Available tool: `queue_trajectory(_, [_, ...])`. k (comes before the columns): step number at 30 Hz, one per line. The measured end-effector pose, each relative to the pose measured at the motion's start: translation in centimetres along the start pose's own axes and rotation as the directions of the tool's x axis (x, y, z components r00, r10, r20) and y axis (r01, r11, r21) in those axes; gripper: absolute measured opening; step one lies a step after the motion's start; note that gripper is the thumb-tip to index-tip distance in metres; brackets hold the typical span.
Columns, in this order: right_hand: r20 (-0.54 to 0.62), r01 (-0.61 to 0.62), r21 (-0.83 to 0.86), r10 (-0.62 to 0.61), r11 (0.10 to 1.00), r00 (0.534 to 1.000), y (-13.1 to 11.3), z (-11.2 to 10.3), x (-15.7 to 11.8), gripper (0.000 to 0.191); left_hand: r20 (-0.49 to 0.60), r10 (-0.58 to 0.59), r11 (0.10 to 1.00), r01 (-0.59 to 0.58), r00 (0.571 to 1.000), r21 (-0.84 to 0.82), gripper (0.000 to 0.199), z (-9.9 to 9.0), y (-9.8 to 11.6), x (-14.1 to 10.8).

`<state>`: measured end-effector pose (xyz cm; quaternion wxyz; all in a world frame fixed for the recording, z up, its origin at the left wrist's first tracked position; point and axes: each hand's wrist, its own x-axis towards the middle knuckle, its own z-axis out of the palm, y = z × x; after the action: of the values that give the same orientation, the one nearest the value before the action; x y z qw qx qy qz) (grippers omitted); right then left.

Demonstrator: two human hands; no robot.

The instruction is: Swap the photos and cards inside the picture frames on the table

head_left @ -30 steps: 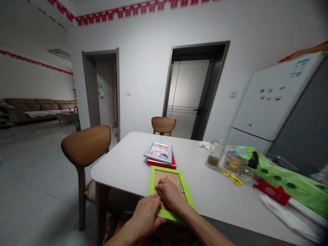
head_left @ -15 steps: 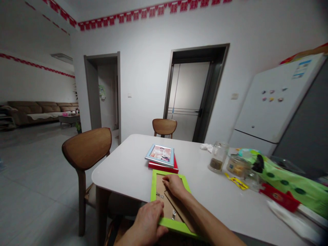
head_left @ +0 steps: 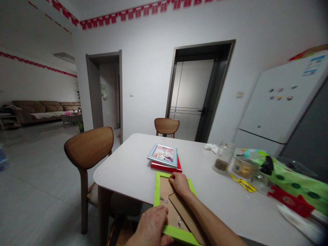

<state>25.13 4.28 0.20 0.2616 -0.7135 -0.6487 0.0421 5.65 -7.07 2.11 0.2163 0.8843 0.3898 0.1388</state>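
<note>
A lime-green picture frame (head_left: 157,191) lies back side up at the near edge of the table, its brown backing board (head_left: 165,186) showing, with small metal hangers on it. My left hand (head_left: 153,223) is closed around the frame's lower left corner. My right hand (head_left: 179,182) is pinched at the upper inner edge of the frame; what its fingertips hold is hidden. A brown stand flap (head_left: 186,215) lies on the backing, partly under my right forearm. Just beyond, a light-blue picture frame (head_left: 164,154) with a photo rests on a red frame (head_left: 166,167).
On the white table (head_left: 123,167) to the right stand a glass jar (head_left: 224,159) and a food container (head_left: 244,167), near a yellow packet (head_left: 243,183), a red box (head_left: 290,201) and a green bag (head_left: 297,181). Wooden chairs stand left (head_left: 89,147) and behind (head_left: 167,126).
The view has shifted slightly, so everything sits a little further right. Both hands stay at nearly the same places on the green frame.
</note>
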Motion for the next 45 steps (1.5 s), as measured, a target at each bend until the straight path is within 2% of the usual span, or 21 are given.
queue_trajectory(4, [0.034, 0.018, 0.019, -0.019, 1.000, 0.999, 0.1, -0.1, -0.1, 0.014, -0.008, -0.003, 1.000, 0.003, 1.000, 0.004, 0.062, 0.0, 0.2, -0.2])
queue_trajectory(7, [0.014, -0.009, 0.022, 0.009, 1.000, 1.000, 0.2, 0.0, 0.3, 0.011, -0.016, -0.017, 1.000, 0.018, 1.000, 0.007, 0.064, -0.1, 0.5, -0.2])
queue_trajectory(11, [-0.015, -0.049, 0.038, 0.050, 0.998, 0.999, 0.6, 0.2, 1.3, 0.022, -0.006, -0.039, 0.999, 0.039, 0.999, 0.015, 0.065, -0.2, 0.8, -0.2])
queue_trajectory(15, [-0.027, -0.053, 0.092, 0.056, 0.994, 0.998, 1.1, 0.3, 1.8, 0.024, -0.004, -0.038, 0.999, 0.038, 0.999, 0.012, 0.065, 0.1, 0.6, -0.3])
queue_trajectory(19, [-0.051, -0.032, 0.190, 0.042, 0.981, 0.998, 1.3, 0.0, 1.2, 0.014, 0.012, -0.046, 0.999, 0.046, 0.999, 0.013, 0.065, -0.2, 0.6, -0.4])
queue_trajectory(22, [-0.063, -0.035, 0.296, 0.056, 0.955, 0.996, 1.8, -1.1, 0.4, 0.022, 0.020, -0.021, 0.999, 0.020, 1.000, 0.027, 0.054, -0.7, 1.4, -0.1])
queue_trajectory(24, [-0.065, -0.042, 0.366, 0.070, 0.930, 0.995, 2.3, -2.2, -0.5, 0.026, 0.031, 0.036, 0.998, -0.037, 0.999, 0.053, 0.052, -0.5, 2.3, 0.5])
queue_trajectory(27, [-0.038, -0.075, 0.472, 0.105, 0.878, 0.994, 3.5, -4.1, -2.4, 0.024, 0.074, 0.153, 0.984, -0.158, 0.986, 0.083, 0.059, 0.9, 3.7, 1.8])
queue_trajectory(29, [-0.007, -0.117, 0.548, 0.144, 0.828, 0.990, 4.3, -5.3, -4.1, 0.024, 0.080, 0.188, 0.977, -0.195, 0.979, 0.090, 0.056, 2.2, 4.3, 2.7])
queue_trajectory(32, [0.035, -0.198, 0.661, 0.233, 0.724, 0.972, 5.2, -6.7, -6.9, 0.025, 0.047, 0.188, 0.976, -0.192, 0.981, 0.100, 0.049, 3.3, 4.8, 3.2])
queue_trajectory(34, [0.058, -0.245, 0.737, 0.302, 0.630, 0.951, 5.3, -7.2, -8.9, 0.027, 0.009, 0.187, 0.975, -0.187, 0.982, 0.118, 0.048, 3.2, 4.9, 3.1])
queue_trajectory(38, [0.152, -0.313, 0.863, 0.386, 0.397, 0.910, 3.6, -7.0, -12.5, 0.031, -0.158, 0.229, 0.969, -0.210, 0.961, 0.130, 0.043, 0.9, 5.5, 3.4])
queue_trajectory(41, [0.284, -0.369, 0.905, 0.347, 0.213, 0.894, 0.8, -6.0, -13.7, 0.037, -0.330, 0.244, 0.967, -0.253, 0.912, 0.017, 0.021, -1.1, 6.8, 4.3])
queue_trajectory(42, [0.340, -0.392, 0.911, 0.306, 0.127, 0.889, -0.3, -5.6, -13.7, 0.040, -0.382, 0.225, 0.965, -0.260, 0.896, -0.043, 0.019, -1.5, 7.4, 4.6])
queue_trajectory(43, [0.423, -0.419, 0.906, 0.212, -0.068, 0.881, -1.2, -5.3, -13.6, 0.042, -0.436, 0.188, 0.959, -0.260, 0.880, -0.111, 0.018, -1.8, 8.0, 4.9])
queue_trajectory(45, [0.425, -0.354, 0.871, 0.164, -0.340, 0.890, -2.5, -4.9, -13.1, 0.041, -0.511, 0.088, 0.938, -0.244, 0.855, -0.247, 0.021, -2.1, 9.1, 5.3])
